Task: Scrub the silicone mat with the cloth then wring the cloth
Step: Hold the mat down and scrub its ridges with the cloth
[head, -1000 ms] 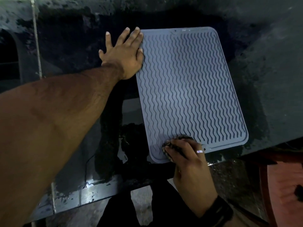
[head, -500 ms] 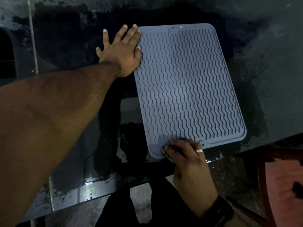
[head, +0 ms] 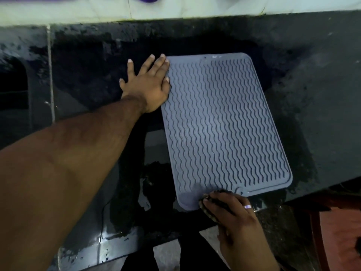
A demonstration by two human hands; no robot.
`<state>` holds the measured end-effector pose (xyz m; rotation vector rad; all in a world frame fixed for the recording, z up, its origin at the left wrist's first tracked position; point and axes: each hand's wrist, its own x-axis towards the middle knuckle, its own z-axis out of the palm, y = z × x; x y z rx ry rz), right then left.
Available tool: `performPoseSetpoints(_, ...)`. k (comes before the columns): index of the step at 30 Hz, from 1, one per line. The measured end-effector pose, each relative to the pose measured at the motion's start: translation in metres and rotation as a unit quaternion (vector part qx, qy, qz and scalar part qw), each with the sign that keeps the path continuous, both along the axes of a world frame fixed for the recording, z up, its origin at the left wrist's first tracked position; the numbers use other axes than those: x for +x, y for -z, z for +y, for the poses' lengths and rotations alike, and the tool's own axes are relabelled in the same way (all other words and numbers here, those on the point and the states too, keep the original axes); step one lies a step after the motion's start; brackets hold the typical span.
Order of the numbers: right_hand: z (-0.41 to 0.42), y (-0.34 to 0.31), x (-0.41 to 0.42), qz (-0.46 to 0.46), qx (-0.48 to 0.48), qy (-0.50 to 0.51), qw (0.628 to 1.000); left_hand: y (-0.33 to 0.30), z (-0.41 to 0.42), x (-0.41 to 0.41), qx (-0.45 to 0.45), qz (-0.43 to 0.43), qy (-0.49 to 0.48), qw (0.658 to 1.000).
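Observation:
A grey silicone mat (head: 220, 122) with wavy ridges lies flat on a dark wet counter (head: 322, 94). My left hand (head: 148, 85) lies flat with straight fingers on the mat's far left corner, pressing it down. My right hand (head: 230, 212), with a ring on one finger, grips a dark bunched cloth (head: 207, 210) at the mat's near edge. Most of the cloth is hidden under the fingers. A smeared wet patch shows on the mat just left of the cloth.
The counter's front edge (head: 136, 249) runs below the mat, wet and shiny. A reddish wooden chair (head: 336, 231) stands at the lower right. A pale wall (head: 175, 10) rises behind the counter. Dark trousers show below the counter edge.
The camera has tilted up, so the wall has come into view. My right hand with the cloth has slid slightly toward the mat's near edge. My left hand still presses the same corner.

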<state>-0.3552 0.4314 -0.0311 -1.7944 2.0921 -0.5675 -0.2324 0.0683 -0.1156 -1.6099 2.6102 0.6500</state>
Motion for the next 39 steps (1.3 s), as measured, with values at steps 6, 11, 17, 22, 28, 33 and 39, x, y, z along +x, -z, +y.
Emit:
performPoseSetpoints(6,-0.075,-0.017,-0.039,-0.059,0.032,0.013,0.998,0.003,0.001,0.0,-0.022,0.002,0.021,1.0)
performPoseSetpoints(11,-0.171,-0.008,-0.064,-0.017,0.014,0.039,0.999,0.004,0.002,0.002,-0.037,0.005,0.076,0.996)
performPoseSetpoints(17,-0.284,0.012,-0.077,0.096,-0.011,0.029,0.995,0.006,-0.004,-0.001,-0.008,-0.028,0.095,0.995)
performPoseSetpoints(22,-0.338,0.025,-0.064,0.15,0.023,0.01,0.988,0.005,-0.005,-0.003,0.005,-0.026,0.079,0.997)
performPoseSetpoints(28,-0.334,0.03,-0.057,0.191,0.042,0.003,0.981,0.003,-0.005,-0.004,0.014,-0.027,0.071,0.997)
performPoseSetpoints(33,-0.317,0.033,-0.053,0.221,0.038,0.004,0.975,0.003,-0.005,-0.006,0.019,-0.027,0.068,0.997)
performPoseSetpoints(39,-0.341,0.027,-0.047,0.187,0.042,0.039,0.981,0.003,-0.005,-0.006,0.016,-0.028,0.071,0.997)
